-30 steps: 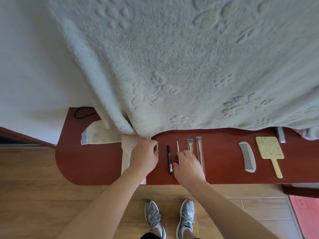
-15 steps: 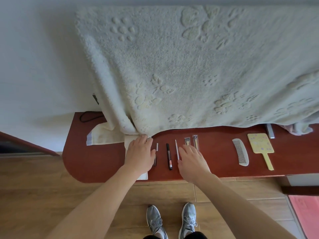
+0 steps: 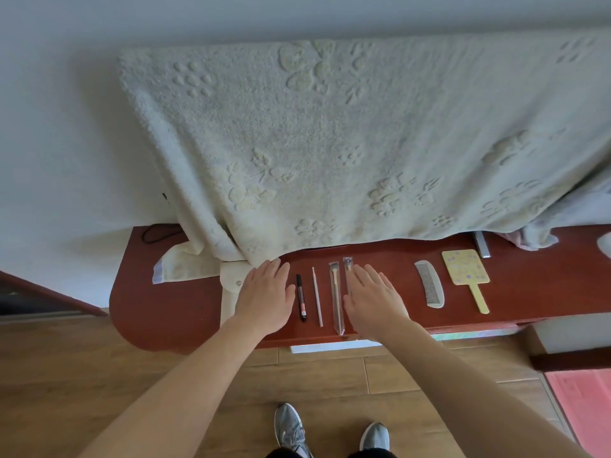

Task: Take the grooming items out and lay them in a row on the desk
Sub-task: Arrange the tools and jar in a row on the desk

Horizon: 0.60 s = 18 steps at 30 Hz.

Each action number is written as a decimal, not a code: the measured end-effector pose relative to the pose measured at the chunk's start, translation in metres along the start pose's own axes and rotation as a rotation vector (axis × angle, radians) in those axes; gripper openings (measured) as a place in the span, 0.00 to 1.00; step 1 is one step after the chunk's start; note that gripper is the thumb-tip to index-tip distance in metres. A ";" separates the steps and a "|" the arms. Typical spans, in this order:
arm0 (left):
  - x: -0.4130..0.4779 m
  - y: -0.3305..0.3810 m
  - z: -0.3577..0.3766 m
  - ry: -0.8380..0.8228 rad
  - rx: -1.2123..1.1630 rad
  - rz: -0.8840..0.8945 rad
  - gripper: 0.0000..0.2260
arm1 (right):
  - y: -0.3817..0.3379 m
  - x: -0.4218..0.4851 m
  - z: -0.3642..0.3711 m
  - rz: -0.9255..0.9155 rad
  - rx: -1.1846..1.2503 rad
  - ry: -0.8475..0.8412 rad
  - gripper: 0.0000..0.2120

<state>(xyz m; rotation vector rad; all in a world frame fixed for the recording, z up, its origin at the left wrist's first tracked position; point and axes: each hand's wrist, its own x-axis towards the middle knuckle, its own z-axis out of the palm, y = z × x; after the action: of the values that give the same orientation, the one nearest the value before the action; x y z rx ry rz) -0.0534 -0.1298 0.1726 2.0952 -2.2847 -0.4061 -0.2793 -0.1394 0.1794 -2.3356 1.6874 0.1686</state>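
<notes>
We are holding our left hand (image 3: 264, 294) and right hand (image 3: 372, 299) flat, fingers straight, the slim black pencil (image 3: 301, 297), label unreadable, at the left's three o'clock.

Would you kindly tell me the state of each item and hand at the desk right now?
left hand, flat, fingers straight, over the pouch.
right hand, flat, fingers straight, covering part of the second brush.
pouch, flat, partly under the left hand.
black pen, lying flat.
thin stick, lying flat.
first brush, flat, inside clear sleeve.
second brush, flat, sleeved, partly hidden.
comb, lying flat.
hand mirror, flat, handle toward the person.
</notes>
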 end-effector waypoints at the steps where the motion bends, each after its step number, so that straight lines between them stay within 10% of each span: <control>1: -0.001 0.007 0.000 -0.007 -0.007 -0.013 0.24 | 0.006 -0.003 -0.003 0.001 0.008 0.002 0.27; 18: -0.003 0.151 0.005 0.056 -0.022 0.056 0.24 | 0.140 -0.075 -0.036 0.052 0.072 0.134 0.23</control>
<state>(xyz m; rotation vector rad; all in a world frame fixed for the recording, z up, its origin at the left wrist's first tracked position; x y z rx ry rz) -0.2019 -0.1160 0.1989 2.0009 -2.2910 -0.3651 -0.4377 -0.1218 0.2131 -2.2977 1.7863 -0.0394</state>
